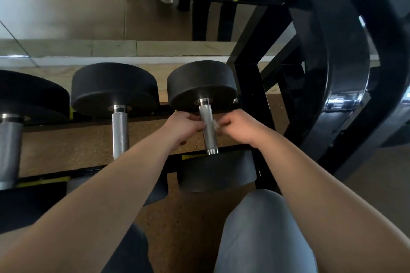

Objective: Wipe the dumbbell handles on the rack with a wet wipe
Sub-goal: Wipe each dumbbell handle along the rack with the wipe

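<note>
Working the lower shelf of the rack (248, 86), left to right: leftmost handle (10, 148) and middle handle (120, 134) untouched now; whether cleaned, cannot tell. Centre frame, left hand (184, 127) and right hand (236, 127) curl either side of the rightmost handle (208, 131), pinching a wet wipe (214, 124), barely visible. Judged mid-task.

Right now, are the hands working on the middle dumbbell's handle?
No, both the left hand and right hand flank the rightmost dumbbell handle, while the middle handle stands untouched.
</note>
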Tool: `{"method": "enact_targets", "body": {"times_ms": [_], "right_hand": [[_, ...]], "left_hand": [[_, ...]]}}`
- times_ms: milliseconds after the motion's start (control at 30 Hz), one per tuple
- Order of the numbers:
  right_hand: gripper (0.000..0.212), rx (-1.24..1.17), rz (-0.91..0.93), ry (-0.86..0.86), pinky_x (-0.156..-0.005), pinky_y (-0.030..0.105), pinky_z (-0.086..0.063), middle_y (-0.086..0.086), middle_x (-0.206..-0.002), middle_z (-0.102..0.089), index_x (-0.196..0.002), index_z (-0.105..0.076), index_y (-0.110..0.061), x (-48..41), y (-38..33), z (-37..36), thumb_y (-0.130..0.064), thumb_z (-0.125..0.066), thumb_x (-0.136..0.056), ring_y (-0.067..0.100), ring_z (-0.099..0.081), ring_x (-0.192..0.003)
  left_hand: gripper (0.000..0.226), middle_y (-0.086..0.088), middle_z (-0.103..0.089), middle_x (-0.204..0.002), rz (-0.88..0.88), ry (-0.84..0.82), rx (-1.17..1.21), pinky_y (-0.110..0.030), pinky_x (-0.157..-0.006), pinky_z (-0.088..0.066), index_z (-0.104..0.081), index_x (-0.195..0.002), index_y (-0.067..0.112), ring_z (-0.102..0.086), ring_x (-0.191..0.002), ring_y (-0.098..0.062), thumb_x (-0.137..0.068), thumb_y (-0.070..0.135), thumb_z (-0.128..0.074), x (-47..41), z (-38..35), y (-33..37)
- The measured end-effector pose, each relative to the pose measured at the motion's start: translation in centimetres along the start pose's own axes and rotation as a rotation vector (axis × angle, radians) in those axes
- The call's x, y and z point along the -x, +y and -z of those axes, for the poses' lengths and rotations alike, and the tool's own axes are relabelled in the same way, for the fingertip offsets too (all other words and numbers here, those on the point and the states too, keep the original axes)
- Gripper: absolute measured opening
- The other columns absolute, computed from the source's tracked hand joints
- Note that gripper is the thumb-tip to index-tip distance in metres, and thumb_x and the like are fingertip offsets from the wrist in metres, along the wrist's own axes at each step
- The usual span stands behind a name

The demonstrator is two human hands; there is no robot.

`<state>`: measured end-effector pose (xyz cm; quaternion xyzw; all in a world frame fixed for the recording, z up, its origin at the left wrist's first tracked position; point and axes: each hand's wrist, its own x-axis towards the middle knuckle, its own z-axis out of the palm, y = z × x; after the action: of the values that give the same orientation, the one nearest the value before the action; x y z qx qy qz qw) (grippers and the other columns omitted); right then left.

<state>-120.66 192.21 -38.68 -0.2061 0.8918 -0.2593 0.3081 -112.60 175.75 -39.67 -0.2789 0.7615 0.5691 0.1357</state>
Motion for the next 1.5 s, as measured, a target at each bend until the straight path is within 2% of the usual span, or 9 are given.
{"method": "enact_targets", "body": {"times_ms": [133, 367, 567, 767, 867, 1000, 1133, 1267, 1500], "right_hand": [[0.009, 0.257, -0.095, -0.197, -0.086, 0.040, -0.057, 0.003, -0.095, -0.073, -0.094, -0.079, -0.021, 0.8, 0.0, 0.3, -0.026, -0.078, -0.087, 0.021, -0.069, -0.092], [0.016, -0.104, 0.079, 0.270, -0.069, 0.012, -0.045, -0.015, -0.096, -0.067, -0.109, -0.072, -0.030, 0.4, -0.6, -0.9, -0.025, -0.072, -0.094, -0.003, -0.061, -0.088], [0.013, 0.221, 0.143, -0.133, -0.082, 0.024, -0.055, -0.011, -0.098, -0.072, -0.099, -0.078, -0.029, 1.5, -1.0, -0.2, -0.022, -0.078, -0.088, 0.004, -0.067, -0.093], [0.016, -0.397, -0.070, 0.320, -0.065, 0.022, -0.044, -0.008, -0.098, -0.069, -0.110, -0.074, -0.027, -2.6, -0.8, -1.2, -0.025, -0.071, -0.094, 0.006, -0.062, -0.083], [0.019, -0.383, -0.125, 0.149, -0.054, 0.024, -0.041, 0.000, -0.085, -0.065, -0.115, -0.074, -0.019, -2.8, -0.1, -1.0, -0.021, -0.064, -0.099, 0.012, -0.053, -0.064], [0.019, -0.010, -0.241, -0.283, -0.062, 0.031, -0.050, 0.007, -0.095, -0.071, -0.105, -0.078, -0.019, -2.3, 2.1, -0.5, -0.014, -0.069, -0.089, 0.020, -0.062, -0.075], [0.022, -0.467, -0.264, -0.307, -0.041, 0.017, -0.028, -0.002, -0.068, -0.068, -0.110, -0.073, -0.013, -3.4, 2.7, -0.7, -0.001, -0.062, -0.095, 0.005, -0.039, -0.046], [0.028, -0.888, -0.157, -0.145, -0.045, 0.018, -0.027, -0.005, -0.081, -0.074, -0.119, -0.074, -0.020, -5.3, 2.4, -0.6, -0.007, -0.059, -0.100, 0.003, -0.035, -0.049], [0.025, -0.298, -0.251, -0.534, -0.047, 0.018, -0.043, -0.008, -0.052, -0.058, -0.117, -0.068, -0.019, -3.6, 3.4, -1.3, -0.006, -0.052, -0.101, 0.004, -0.052, -0.046]], "left_hand": [[0.026, 0.002, -0.066, -0.113, 0.013, 0.007, -0.016, -0.032, -0.071, -0.047, -0.065, -0.122, 0.026, -0.058, -0.094, -0.015, -0.096, 0.033, -0.067, -0.1, 0.0, 0.0], [0.002, 0.002, -0.068, -0.104, 0.034, 0.001, 0.011, -0.031, -0.070, -0.047, -0.064, -0.096, 0.032, -0.056, -0.086, -0.015, -0.097, 0.032, -0.066, 0.0, -0.1, 0.0], [0.021, -0.002, -0.068, -0.101, 0.154, -0.045, 0.145, -0.021, -0.049, -0.035, -0.071, -0.115, 0.032, -0.045, -0.066, -0.010, -0.097, 0.022, -0.064, 0.2, 0.1, -0.1], [0.014, -0.001, -0.065, -0.093, 0.134, -0.035, 0.185, -0.023, -0.051, -0.032, -0.075, -0.106, 0.027, -0.043, -0.066, -0.011, -0.095, 0.033, -0.067, 0.3, 0.0, -0.3], [0.020, -0.001, -0.072, -0.105, 0.103, -0.016, 0.144, -0.023, -0.054, -0.038, -0.072, -0.115, 0.028, -0.048, -0.072, -0.012, -0.096, 0.033, -0.066, 0.0, -0.1, -0.6], [0.031, 0.002, -0.072, -0.108, 0.073, 0.011, 0.093, -0.029, -0.066, -0.044, -0.067, -0.125, 0.026, -0.054, -0.083, -0.013, -0.096, 0.035, -0.068, -0.6, -0.4, -0.7], [0.031, 0.004, -0.072, -0.106, 0.055, 0.017, 0.077, -0.030, -0.069, -0.047, -0.066, -0.125, 0.027, -0.057, -0.086, -0.012, -0.096, 0.037, -0.068, -0.9, -0.3, -0.8], [0.028, 0.005, -0.072, -0.101, 0.042, 0.020, 0.050, -0.026, -0.064, -0.046, -0.066, -0.123, 0.028, -0.057, -0.080, -0.011, -0.096, 0.037, -0.067, -1.0, -0.2, -0.6], [0.021, 0.006, -0.070, -0.104, 0.040, 0.023, 0.028, -0.027, -0.069, -0.049, -0.064, -0.118, 0.032, -0.060, -0.091, -0.012, -0.097, 0.036, -0.067, -0.7, -0.2, -0.3]]}}
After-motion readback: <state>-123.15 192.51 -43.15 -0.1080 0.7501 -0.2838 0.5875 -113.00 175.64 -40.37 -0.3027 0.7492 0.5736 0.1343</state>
